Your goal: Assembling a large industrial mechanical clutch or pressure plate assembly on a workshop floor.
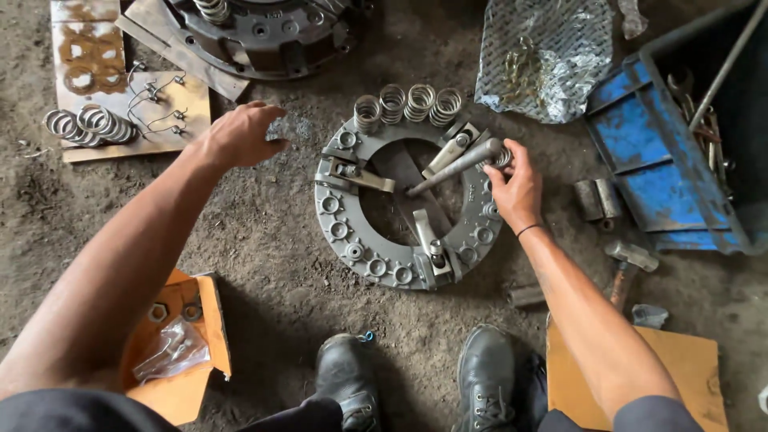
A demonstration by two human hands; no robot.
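Under my right hand: my right hand [518, 186] grasps a grey metal rod [454, 166] near its upper end, fingers clenched round it; the rod slants down and away from my palm toward the open middle of the round grey clutch plate [376, 264].
Clutch plate: flat on the dirt floor [264, 240], just beside my right wrist; three lever arms lie across its ring.
Beyond my right knuckles: four coil springs [408, 102] stand in a row on the plate's far rim.
Left hand: my left hand [240, 136] hovers loosely curled, holding nothing that I can see, apart from the plate.
Past my left fingers: a board [184, 108] with more springs and wire clips.
Outside my right forearm: a hammer [628, 260] and a blue metal toolbox [640, 144].
Beneath my left forearm: an orange carton [210, 320] with a clear bag inside.
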